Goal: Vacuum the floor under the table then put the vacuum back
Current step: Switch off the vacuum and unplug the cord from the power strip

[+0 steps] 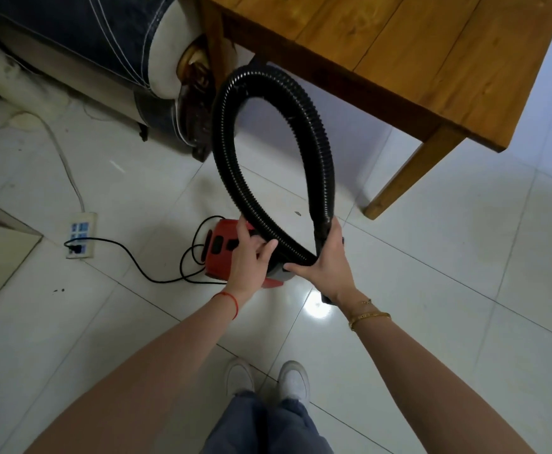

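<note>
My right hand (325, 257) has its fingers wrapped round both crossing ends of the black hose (269, 152); my left hand (251, 253) holds it lightly just at nine o'clock of that. The loop's long axis runs to twelve o'clock, toward the desk (415, 54). The red vacuum (222, 253) sits on the floor directly beneath my left hand, plugged into the power strip (81, 235) at nine o'clock.

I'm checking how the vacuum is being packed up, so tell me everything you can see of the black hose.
The black hose is ribbed, flexible, plastic-looking tubing bent into one tall upright loop whose top reaches the wooden table edge. Its two runs meet low, above the red vacuum. The right hand grips them where they cross; the left hand rests by the left run.
</note>
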Demonstrator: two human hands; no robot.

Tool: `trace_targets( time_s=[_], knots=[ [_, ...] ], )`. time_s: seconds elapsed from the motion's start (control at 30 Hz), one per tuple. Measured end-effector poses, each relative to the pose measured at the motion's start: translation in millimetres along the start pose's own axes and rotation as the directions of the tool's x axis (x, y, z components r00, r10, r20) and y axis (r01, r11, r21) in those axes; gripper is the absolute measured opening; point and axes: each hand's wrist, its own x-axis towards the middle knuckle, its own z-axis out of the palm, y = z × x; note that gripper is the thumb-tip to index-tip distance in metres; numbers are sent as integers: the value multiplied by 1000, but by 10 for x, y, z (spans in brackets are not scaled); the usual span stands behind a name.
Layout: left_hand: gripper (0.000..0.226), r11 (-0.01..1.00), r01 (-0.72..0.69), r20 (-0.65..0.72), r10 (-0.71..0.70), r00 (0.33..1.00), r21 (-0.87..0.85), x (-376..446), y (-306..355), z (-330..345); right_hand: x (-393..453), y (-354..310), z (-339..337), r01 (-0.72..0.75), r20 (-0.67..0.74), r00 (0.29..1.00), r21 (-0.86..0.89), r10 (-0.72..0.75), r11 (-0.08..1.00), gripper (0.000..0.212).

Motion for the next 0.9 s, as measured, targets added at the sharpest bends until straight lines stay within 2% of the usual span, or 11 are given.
trace_targets(
  time_s=[0.13, 0.27, 0.4, 0.53, 0.7, 0.8, 0.9],
  knots=[
    [73, 997, -22, -8, 21, 1000, -80, 41, -106, 18, 68, 106, 242, 36, -76, 996, -82, -43, 996, 122],
    [74, 996, -65, -14, 65, 998, -58, 43, -180, -17, 149, 148, 299, 91, -160, 981, -111, -108, 990, 105],
    [65, 986, -123, -55, 130, 990, 112, 18, -377, -99, 222, 200, 357, 110, -185, 972, -190, -145, 976, 87],
    [56, 945, -118, -12, 127, 992, 304, -29, -766, -222, 265, 248, 450, 128, -219, 961, -193, -170, 973, 81],
    [49, 826, -87, 24, 89, 996, 557, -4, -1339, -396, 286, 287, 534, 175, -274, 934, -206, -228, 963, 72],
    [49, 766, -63, 32, 55, 998, 640, 45, -1593, -494, 299, 313, 519, 184, -273, 931, -225, -243, 957, 70],
    [50, 705, -106, 62, 89, 994, 702, 85, -1774, -546, 343, 381, 510, 225, -257, 922, -254, -290, 941, 65]
  ],
)
